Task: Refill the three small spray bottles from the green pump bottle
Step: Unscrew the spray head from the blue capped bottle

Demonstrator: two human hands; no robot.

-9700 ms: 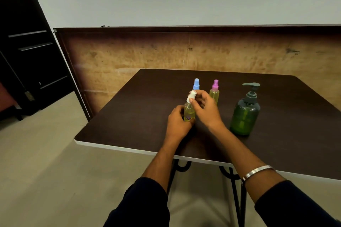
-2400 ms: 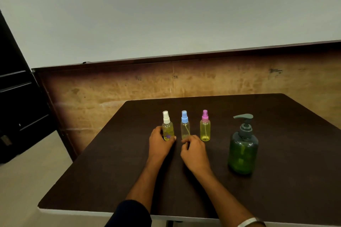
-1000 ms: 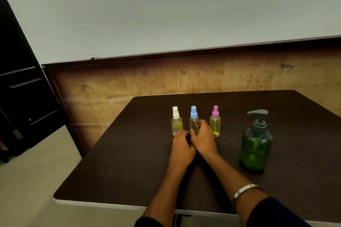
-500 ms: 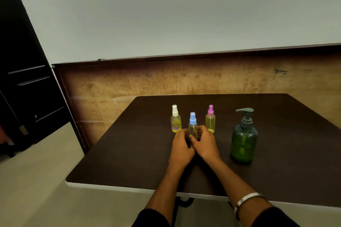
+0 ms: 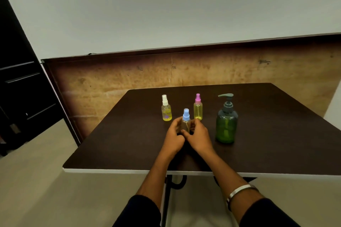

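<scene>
Blue-capped bottle [image 5: 185,122]: near middle of table [image 5: 118,140], my left hand [image 5: 172,137] and right hand [image 5: 200,137] gripping it together, likely to uncap. Green pump bottle [image 5: 226,123]: right, within reach.

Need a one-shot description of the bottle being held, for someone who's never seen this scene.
Start at the dark brown square table and find the big translucent green pump bottle on its right side. To that bottle's left stand three small clear spray bottles. The target is the blue-capped spray bottle, nearest the person, gripped by left hand and right hand; the others have white and pink caps.
</scene>
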